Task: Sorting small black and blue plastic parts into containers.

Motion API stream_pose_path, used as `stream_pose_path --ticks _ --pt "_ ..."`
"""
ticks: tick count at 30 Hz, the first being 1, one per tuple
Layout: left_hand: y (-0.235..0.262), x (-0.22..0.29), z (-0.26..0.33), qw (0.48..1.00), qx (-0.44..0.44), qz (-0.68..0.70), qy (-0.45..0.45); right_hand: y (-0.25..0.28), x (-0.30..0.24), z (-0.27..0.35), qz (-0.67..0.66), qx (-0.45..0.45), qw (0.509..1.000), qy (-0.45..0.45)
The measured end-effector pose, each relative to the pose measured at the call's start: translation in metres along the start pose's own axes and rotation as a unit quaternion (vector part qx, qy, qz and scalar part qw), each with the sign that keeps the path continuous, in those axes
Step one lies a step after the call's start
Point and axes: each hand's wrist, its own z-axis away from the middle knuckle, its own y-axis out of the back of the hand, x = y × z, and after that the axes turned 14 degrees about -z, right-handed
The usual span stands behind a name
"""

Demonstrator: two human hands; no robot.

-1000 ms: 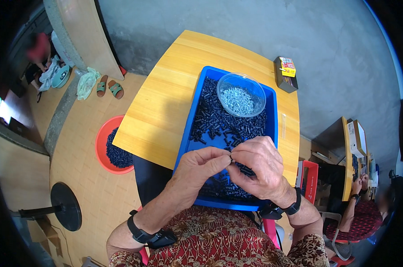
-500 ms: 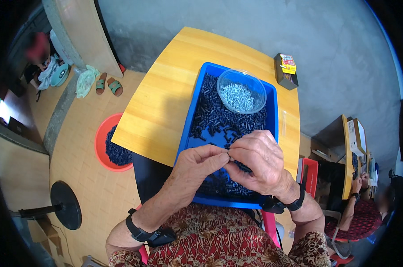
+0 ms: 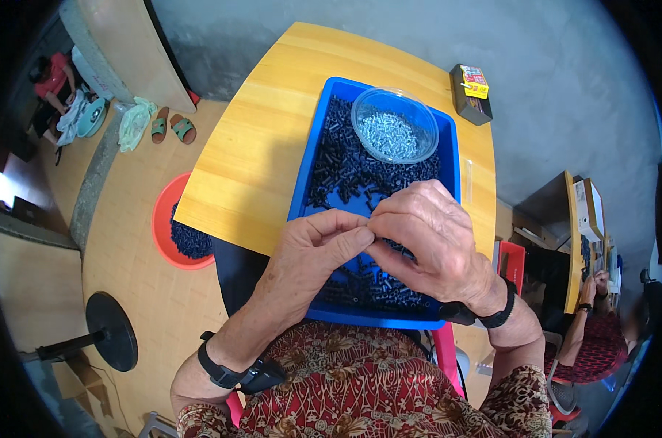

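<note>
Pinching left hand [image 3: 312, 244]: I see its thumb and forefinger pressed together at the tips, over the blue tray [image 3: 374, 319].
Right hand [image 3: 429, 233]: thumb and forefinger closed against the same spot; whatever is between the fingertips is hidden from me.
Black pieces [image 3: 338, 160]: short and tubular, strewn across the tray, below and beyond both hands.
Silver pieces [image 3: 389, 135]: heaped in a clear round bowl [image 3: 396, 101], which sits in the tray's far right corner.
Tabletop [image 3: 258, 146]: yellow wood under the tray; toward its far right I make out a dark box [image 3: 475, 111] with a yellow-and-red packet [image 3: 475, 89] on top.
Floor [image 3: 148, 306]: left of the tabletop, a red basin [image 3: 161, 226] holds more dark pieces [image 3: 190, 237].
</note>
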Motion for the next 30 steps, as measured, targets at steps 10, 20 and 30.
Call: stream_pose_path --ticks 10,20,30 --pt "0.0039 -0.0013 0.0004 0.999 -0.013 0.026 -0.02 -0.0029 0.0017 -0.0029 -0.018 0.004 1.0 -0.013" --pt "0.005 -0.0008 -0.0004 0.999 -0.011 0.039 -0.021 -0.0039 0.0064 -0.003 -0.024 0.006 1.0 -0.009" --pt "0.0067 0.0032 0.0012 1.0 -0.019 0.007 -0.011 -0.006 0.0059 -0.0027 -0.048 0.008 0.999 -0.009"
